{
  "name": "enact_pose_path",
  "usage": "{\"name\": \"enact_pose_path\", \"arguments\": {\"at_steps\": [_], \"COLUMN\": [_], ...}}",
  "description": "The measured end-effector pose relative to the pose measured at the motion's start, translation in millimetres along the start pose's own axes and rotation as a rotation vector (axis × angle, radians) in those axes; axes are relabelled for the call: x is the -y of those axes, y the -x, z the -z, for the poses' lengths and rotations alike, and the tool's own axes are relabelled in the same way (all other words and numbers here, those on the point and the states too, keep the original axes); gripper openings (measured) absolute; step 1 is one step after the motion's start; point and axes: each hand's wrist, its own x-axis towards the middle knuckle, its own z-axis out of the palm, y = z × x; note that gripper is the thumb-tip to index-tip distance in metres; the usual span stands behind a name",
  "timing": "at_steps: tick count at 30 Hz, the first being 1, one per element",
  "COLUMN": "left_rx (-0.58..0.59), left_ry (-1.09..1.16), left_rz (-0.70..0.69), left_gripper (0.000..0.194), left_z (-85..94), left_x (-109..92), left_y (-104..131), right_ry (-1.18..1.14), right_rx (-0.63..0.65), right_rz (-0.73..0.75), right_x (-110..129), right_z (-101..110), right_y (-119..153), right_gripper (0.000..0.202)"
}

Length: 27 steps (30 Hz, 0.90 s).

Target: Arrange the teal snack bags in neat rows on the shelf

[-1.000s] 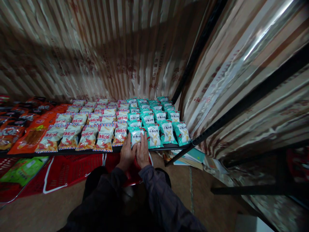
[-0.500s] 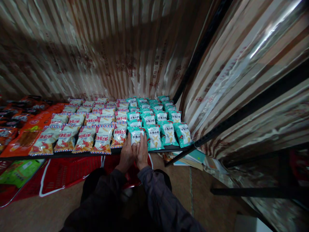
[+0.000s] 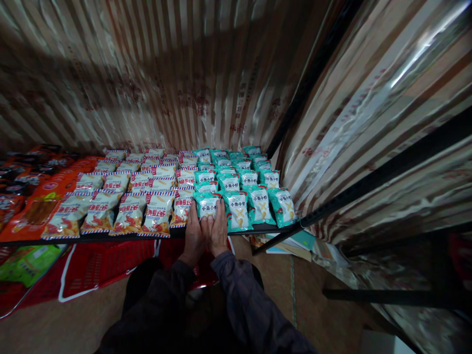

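A teal-and-white snack bag (image 3: pixel 208 204) stands at the shelf's front edge, its top leaning back against the bags behind. My left hand (image 3: pixel 195 237) grips its left side and my right hand (image 3: pixel 217 230) its right side, with the thumbs close together at the bottom front. The hands hide the lower part of this bag. Right beside it is another teal snack bag (image 3: pixel 238 209) in the front row, with several more behind in rows. To the left, a white snack bag with red lettering (image 3: pixel 181 206) stands close to my left hand.
More white-and-red bags (image 3: pixel 127 214) and orange packets (image 3: pixel 40 211) fill the left of the black shelf (image 3: pixel 110 241). Below is a red basket (image 3: pixel 96 265) with a white handle. A black post (image 3: pixel 332 196) slants at the right, before striped plastic sheeting (image 3: pixel 206 64).
The camera view has shifted slightly. Both hands stay on the same teal bag, whose top now shows a little more above the fingers.
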Motion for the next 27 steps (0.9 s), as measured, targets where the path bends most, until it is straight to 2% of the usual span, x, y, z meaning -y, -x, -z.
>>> {"name": "enact_pose_path", "arguments": {"at_steps": [8,13,21,24,27], "left_rx": [0.010,0.001,-0.115,-0.152,-0.197], "left_ry": [0.107,0.096,0.049,0.035,-0.008], "left_rz": [0.051,0.008,-0.097,-0.150,-0.203], "left_gripper": [0.062,0.063,0.055,0.049,0.041], "left_z": [-10.8,-14.8,-17.0,-13.9,-2.0], "left_x": [1,6,0,-1,-4], "left_y": [3,4,11,7,-12], "right_ry": [0.051,0.031,-0.010,0.012,0.055], "right_rx": [0.080,0.077,0.059,0.042,0.006], "right_rz": [0.004,-0.022,-0.002,-0.005,0.030], "right_x": [-18,-17,-19,-17,-13], "right_z": [-11,-11,-7,-9,-10], "right_y": [2,2,1,2,2], "right_gripper": [0.058,0.057,0.055,0.053,0.049]}}
